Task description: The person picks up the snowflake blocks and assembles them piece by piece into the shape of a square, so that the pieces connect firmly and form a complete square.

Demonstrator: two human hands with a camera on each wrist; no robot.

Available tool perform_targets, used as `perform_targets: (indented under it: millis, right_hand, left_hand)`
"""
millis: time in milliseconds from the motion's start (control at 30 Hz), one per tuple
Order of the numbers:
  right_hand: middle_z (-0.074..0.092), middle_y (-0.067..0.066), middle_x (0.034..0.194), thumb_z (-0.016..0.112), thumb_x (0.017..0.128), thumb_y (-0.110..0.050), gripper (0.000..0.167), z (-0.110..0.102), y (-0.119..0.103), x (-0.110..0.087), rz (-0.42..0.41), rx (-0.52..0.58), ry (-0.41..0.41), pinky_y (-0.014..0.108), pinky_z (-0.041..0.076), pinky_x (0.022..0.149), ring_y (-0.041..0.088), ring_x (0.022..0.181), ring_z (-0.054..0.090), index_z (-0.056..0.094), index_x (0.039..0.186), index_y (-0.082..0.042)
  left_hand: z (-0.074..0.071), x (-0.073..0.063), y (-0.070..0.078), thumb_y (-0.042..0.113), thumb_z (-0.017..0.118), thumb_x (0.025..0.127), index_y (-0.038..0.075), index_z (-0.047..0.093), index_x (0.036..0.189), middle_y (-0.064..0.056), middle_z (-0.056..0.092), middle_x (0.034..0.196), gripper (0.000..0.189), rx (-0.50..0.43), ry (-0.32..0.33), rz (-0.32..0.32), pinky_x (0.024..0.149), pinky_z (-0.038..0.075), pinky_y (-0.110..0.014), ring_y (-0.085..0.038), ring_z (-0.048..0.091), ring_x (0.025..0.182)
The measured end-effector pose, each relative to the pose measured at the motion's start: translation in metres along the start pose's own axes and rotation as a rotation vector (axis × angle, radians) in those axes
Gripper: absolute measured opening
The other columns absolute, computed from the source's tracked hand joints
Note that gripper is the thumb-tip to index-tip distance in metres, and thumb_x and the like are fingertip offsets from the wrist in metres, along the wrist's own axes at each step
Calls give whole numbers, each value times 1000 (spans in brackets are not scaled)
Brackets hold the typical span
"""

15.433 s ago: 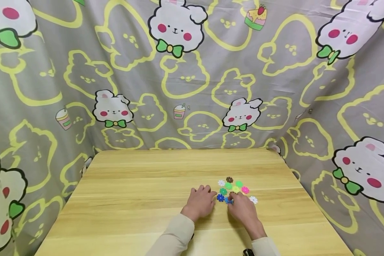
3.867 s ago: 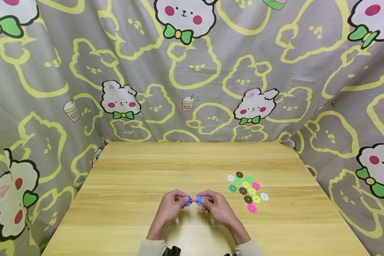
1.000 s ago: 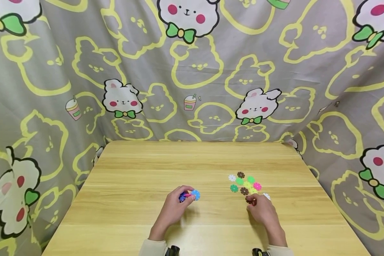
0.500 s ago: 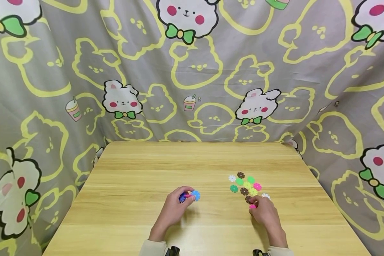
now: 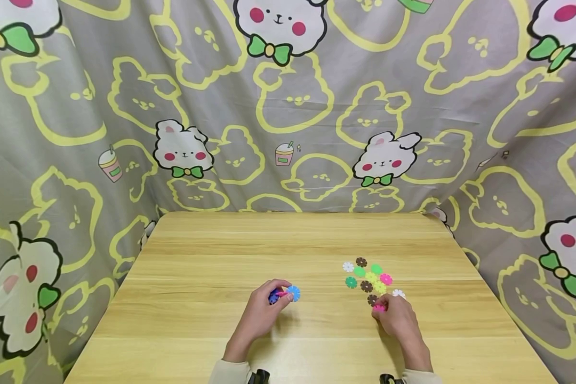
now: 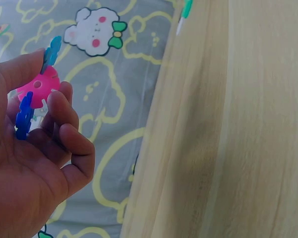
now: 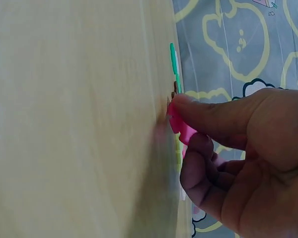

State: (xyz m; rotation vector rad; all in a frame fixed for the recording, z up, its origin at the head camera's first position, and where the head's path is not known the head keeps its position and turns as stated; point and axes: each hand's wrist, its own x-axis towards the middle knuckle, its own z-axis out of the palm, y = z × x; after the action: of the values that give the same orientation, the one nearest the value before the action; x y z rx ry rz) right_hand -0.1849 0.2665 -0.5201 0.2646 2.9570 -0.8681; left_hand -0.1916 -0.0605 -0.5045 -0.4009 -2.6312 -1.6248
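My left hand point(image 5: 260, 308) holds a small joined piece of notched plastic snowflake discs above the table, left of the pile. In the left wrist view, a pink disc point(image 6: 37, 84) links a light blue disc point(image 6: 51, 50) and a dark blue disc point(image 6: 24, 115), with the thumb on the light blue one. My right hand point(image 5: 402, 319) pinches another pink disc point(image 7: 181, 126) between thumb and index finger at the near side of the pile. Close by its fingertips lies a brown disc point(image 5: 372, 300); a white disc point(image 5: 399, 294) shows just behind the hand.
Loose discs lie flat in a cluster on the wooden table point(image 5: 197, 266): white point(image 5: 348, 266), brown point(image 5: 361, 262), dark green point(image 5: 351, 282), yellow point(image 5: 371, 277), pink point(image 5: 386, 279) and bright green point(image 5: 376, 269). A patterned curtain point(image 5: 230, 101) hangs around the table's back and sides.
Both blue discs have left the pile and are joined through a pink one in my left hand. My right hand has gone from that piece to the pile and picked at a second pink disc.
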Motion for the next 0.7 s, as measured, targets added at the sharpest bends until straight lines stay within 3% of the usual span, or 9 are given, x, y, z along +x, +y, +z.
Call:
perform_targets:
  millis: [167, 400, 700]
  right_hand:
    - [59, 1, 77, 70, 88, -21, 12, 2, -4, 0, -42, 49, -16, 29, 37, 61, 16, 71, 51, 63, 86, -12]
    - [57, 0, 78, 62, 95, -24, 11, 12, -24, 3, -80, 161, -52, 26, 39, 62, 13, 70, 49, 59, 89, -15]
    - [59, 3, 75, 63, 94, -21, 5, 20, -65, 0, -312, 361, -36, 21, 43, 55, 9, 61, 53, 60, 92, -18]
  left_hand:
    - [0, 0, 0, 37, 65, 91, 23, 66, 113, 3, 62, 94, 25, -3, -4, -3, 71, 48, -21, -9, 57, 83]
    - [0, 0, 1, 37, 65, 91, 23, 66, 112, 3, 62, 94, 25, 1, -5, -6, 71, 48, -20, -9, 57, 83]
    - [-1, 0, 3, 39, 64, 92, 25, 66, 112, 3, 63, 95, 25, 4, -1, -6, 73, 49, -21, -10, 58, 85]
